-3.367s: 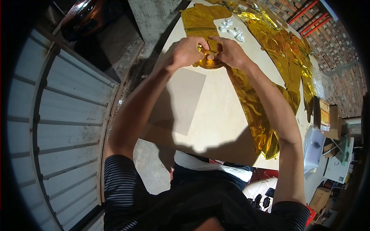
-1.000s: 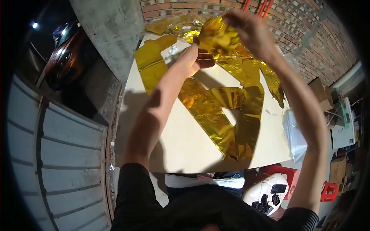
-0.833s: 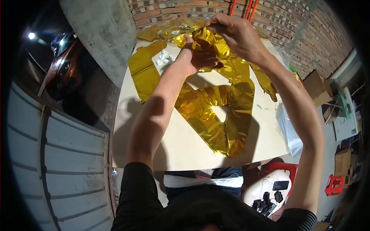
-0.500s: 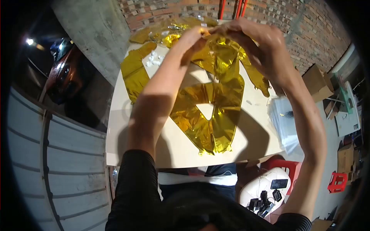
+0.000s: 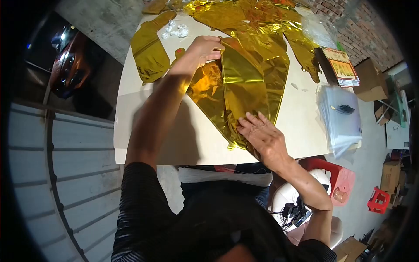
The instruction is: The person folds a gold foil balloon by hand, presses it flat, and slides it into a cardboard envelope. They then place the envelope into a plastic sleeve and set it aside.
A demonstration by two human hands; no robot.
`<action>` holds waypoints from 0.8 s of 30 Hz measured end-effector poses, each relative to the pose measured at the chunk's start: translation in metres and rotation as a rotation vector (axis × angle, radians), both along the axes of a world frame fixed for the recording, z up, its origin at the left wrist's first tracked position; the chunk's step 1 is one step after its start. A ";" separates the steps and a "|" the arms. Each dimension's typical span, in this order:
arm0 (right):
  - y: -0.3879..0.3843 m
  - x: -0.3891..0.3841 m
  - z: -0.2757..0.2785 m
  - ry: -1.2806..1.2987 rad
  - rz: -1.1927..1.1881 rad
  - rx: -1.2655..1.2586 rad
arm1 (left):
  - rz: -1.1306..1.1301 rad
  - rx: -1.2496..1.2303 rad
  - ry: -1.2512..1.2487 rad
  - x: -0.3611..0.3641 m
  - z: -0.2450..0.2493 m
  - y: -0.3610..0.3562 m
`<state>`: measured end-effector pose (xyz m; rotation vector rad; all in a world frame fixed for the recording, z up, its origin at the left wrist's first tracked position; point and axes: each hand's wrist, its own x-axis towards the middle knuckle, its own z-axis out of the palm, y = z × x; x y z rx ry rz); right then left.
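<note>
A flat gold foil balloon (image 5: 244, 87) lies folded lengthwise on the cream table (image 5: 139, 131). My left hand (image 5: 205, 46) grips its far end, fingers curled over the fold. My right hand (image 5: 262, 135) lies flat with fingers spread on the balloon's near end, close to the table's front edge. More gold foil balloons (image 5: 244, 17) are heaped at the far side of the table, and one separate gold piece (image 5: 148, 52) lies at the far left.
Small white pieces (image 5: 174, 30) sit at the far left of the table. A stack of clear plastic bags (image 5: 340, 118) lies at the right edge beside a printed card (image 5: 342, 67). Red stools (image 5: 340, 179), cardboard boxes and a brick wall are on the right.
Both hands came down from holding the foil up in the air. The balloon now lies folded on the table, my left hand at its far end, my right pressing its near end.
</note>
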<state>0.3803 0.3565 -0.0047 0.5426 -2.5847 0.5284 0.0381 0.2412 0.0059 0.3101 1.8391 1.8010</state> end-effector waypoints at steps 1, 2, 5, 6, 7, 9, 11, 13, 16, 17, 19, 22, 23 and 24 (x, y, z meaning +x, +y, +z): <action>-0.004 0.002 0.002 -0.038 -0.009 -0.013 | 0.004 -0.043 -0.045 -0.001 0.002 -0.001; -0.006 0.003 0.003 -0.073 -0.015 -0.026 | 0.010 -0.085 -0.087 -0.001 0.003 -0.002; -0.011 0.004 0.000 -0.117 -0.008 -0.005 | 0.038 -0.168 -0.022 -0.007 -0.003 0.005; -0.013 0.005 0.002 -0.136 -0.020 0.016 | 0.069 -0.230 0.048 -0.007 -0.004 0.010; -0.015 0.006 0.010 -0.178 -0.012 0.003 | 0.078 -0.266 0.029 -0.012 -0.005 0.014; -0.015 0.010 0.006 -0.180 -0.028 -0.004 | 0.046 -0.246 0.126 -0.019 -0.011 0.019; -0.011 0.013 0.001 -0.165 -0.046 0.000 | 0.015 -0.264 0.147 -0.013 -0.010 0.013; -0.010 0.016 0.005 -0.190 -0.070 0.008 | -0.100 -0.036 0.141 -0.003 -0.002 0.006; -0.009 0.020 0.003 -0.201 -0.076 0.017 | -0.116 -0.182 0.117 -0.005 0.010 0.006; -0.008 0.021 0.003 -0.192 -0.069 0.033 | -0.116 -0.209 0.131 -0.007 0.009 0.005; -0.007 0.023 0.002 -0.192 -0.072 0.037 | -0.068 -0.231 0.186 0.005 0.013 0.007; -0.008 0.027 0.003 -0.197 -0.072 0.022 | -0.071 -0.256 0.230 0.013 0.019 0.003; -0.008 0.028 0.005 -0.202 -0.066 0.006 | -0.120 -0.256 0.219 0.014 0.022 0.002; -0.008 0.029 0.007 -0.187 -0.068 0.008 | -0.118 -0.253 0.235 0.014 0.026 0.002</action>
